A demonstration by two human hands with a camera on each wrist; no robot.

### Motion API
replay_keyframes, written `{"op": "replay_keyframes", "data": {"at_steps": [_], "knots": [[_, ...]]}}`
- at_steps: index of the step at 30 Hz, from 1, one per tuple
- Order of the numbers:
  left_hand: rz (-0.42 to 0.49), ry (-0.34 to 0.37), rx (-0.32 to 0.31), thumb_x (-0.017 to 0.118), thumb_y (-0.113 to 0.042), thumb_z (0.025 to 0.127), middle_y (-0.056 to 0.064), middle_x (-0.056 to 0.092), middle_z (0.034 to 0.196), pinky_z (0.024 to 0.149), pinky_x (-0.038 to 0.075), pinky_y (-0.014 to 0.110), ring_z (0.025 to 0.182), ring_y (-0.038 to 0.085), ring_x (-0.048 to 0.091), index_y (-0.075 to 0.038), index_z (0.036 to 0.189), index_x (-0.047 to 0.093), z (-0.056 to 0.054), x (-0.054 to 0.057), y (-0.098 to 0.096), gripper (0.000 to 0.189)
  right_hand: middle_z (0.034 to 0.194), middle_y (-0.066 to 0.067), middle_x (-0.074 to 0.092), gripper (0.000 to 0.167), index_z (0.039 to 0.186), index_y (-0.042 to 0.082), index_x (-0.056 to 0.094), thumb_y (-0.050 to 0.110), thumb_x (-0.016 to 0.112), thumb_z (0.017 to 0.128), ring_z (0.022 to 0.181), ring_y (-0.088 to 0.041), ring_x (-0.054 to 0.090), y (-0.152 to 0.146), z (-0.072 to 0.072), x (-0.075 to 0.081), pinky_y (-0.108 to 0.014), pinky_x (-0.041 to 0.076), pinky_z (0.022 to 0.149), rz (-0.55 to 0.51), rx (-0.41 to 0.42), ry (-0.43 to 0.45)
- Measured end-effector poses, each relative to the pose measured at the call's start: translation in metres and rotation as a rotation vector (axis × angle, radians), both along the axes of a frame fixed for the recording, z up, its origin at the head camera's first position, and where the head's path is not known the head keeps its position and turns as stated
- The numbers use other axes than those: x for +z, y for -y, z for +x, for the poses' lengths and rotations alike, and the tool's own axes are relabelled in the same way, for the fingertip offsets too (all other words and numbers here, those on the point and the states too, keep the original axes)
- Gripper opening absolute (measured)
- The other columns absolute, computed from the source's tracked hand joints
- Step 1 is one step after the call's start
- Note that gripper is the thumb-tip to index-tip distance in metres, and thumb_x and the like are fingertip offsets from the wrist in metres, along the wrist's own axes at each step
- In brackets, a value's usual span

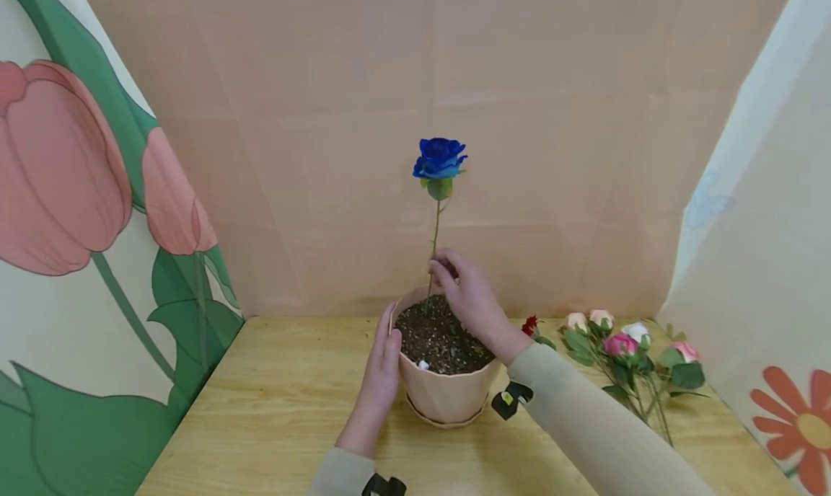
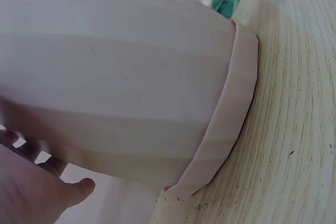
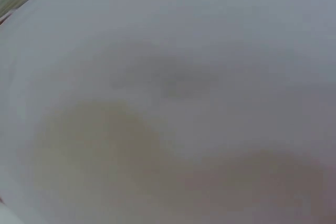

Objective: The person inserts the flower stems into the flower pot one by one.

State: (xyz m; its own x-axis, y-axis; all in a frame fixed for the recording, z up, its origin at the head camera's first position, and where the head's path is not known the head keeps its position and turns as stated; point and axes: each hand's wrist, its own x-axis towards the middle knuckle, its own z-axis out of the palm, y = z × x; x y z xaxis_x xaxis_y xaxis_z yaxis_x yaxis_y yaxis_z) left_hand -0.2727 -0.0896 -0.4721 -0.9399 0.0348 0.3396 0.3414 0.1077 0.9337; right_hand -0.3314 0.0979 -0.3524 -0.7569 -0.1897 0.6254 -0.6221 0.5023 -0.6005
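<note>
A blue rose [image 1: 439, 158] on a thin stem stands nearly upright in dark soil inside a pale pink flowerpot [image 1: 448, 395]. My right hand [image 1: 470, 294] pinches the stem low down, just above the soil [image 1: 441, 341], with fingers curled. Against the pot's left side rests my left hand [image 1: 383, 359], its fingers fairly straight along the wall near the rim. From the left wrist view, the pot's ribbed side [image 2: 121, 72] and its saucer [image 2: 226, 114] fill much of the picture, with the left hand [image 2: 31, 187] beside it. The right wrist view is blurred by a close pale surface.
Several artificial roses [image 1: 632, 359] in pink, white and peach lie on the wooden table [image 1: 273, 409] at the right. A red flower [image 1: 530, 326] is partly hidden behind the right forearm. Bits of soil [image 2: 205, 205] lie beside the saucer. A pinkish backdrop [image 1: 324, 157] rises behind.
</note>
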Motion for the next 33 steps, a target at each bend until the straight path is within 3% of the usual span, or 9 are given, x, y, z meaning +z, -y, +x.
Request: {"op": "replay_keyframes", "data": {"at_steps": [4, 8, 18, 27, 33], "knots": [[-0.001, 0.003, 0.001, 0.032, -0.044, 0.121, 0.005, 0.026, 0.181, 0.128, 0.018, 0.074, 0.164, 0.042, 0.025, -0.032, 0.177, 0.025, 0.000, 0.000, 0.000, 0.058, 0.094, -0.002, 0.071, 0.010, 0.115, 0.005, 0.072, 0.011, 0.064, 0.114, 0.085, -0.018, 0.067, 0.003, 0.001, 0.007, -0.038, 0.061, 0.071, -0.014, 0.038, -0.073], [-0.002, 0.004, 0.012, 0.032, -0.043, 0.121, 0.006, 0.025, 0.181, 0.129, 0.017, 0.072, 0.164, 0.041, 0.024, -0.029, 0.178, 0.024, -0.001, 0.000, 0.000, 0.059, 0.093, -0.003, 0.073, 0.009, 0.113, 0.003, 0.073, 0.009, 0.067, 0.112, 0.082, -0.016, 0.069, 0.008, -0.001, 0.005, -0.038, 0.063, 0.073, 0.068, 0.074, -0.114], [0.010, -0.007, 0.012, 0.033, -0.041, 0.121, 0.009, 0.026, 0.181, 0.131, 0.017, 0.068, 0.165, 0.039, 0.023, -0.025, 0.177, 0.025, -0.001, 0.001, 0.001, 0.059, 0.085, 0.001, 0.071, 0.010, 0.101, 0.010, 0.073, 0.011, 0.069, 0.111, 0.076, -0.013, 0.065, 0.011, -0.005, -0.006, -0.038, 0.059, 0.070, 0.152, 0.062, -0.127], [0.017, 0.002, 0.005, 0.032, -0.042, 0.121, 0.006, 0.026, 0.181, 0.131, 0.016, 0.068, 0.165, 0.038, 0.023, -0.029, 0.177, 0.025, 0.000, 0.000, -0.001, 0.058, 0.089, -0.006, 0.071, 0.008, 0.110, 0.004, 0.073, 0.008, 0.067, 0.111, 0.077, -0.018, 0.065, 0.007, -0.001, -0.009, -0.040, 0.058, 0.070, 0.111, 0.026, -0.092], [0.013, 0.006, 0.011, 0.032, -0.043, 0.121, 0.007, 0.026, 0.181, 0.131, 0.016, 0.069, 0.165, 0.039, 0.023, -0.029, 0.177, 0.026, 0.000, -0.001, -0.001, 0.058, 0.084, -0.003, 0.071, 0.012, 0.099, 0.009, 0.072, 0.011, 0.068, 0.111, 0.073, -0.013, 0.063, 0.009, 0.000, -0.008, -0.038, 0.057, 0.069, 0.214, 0.044, -0.105]]}}
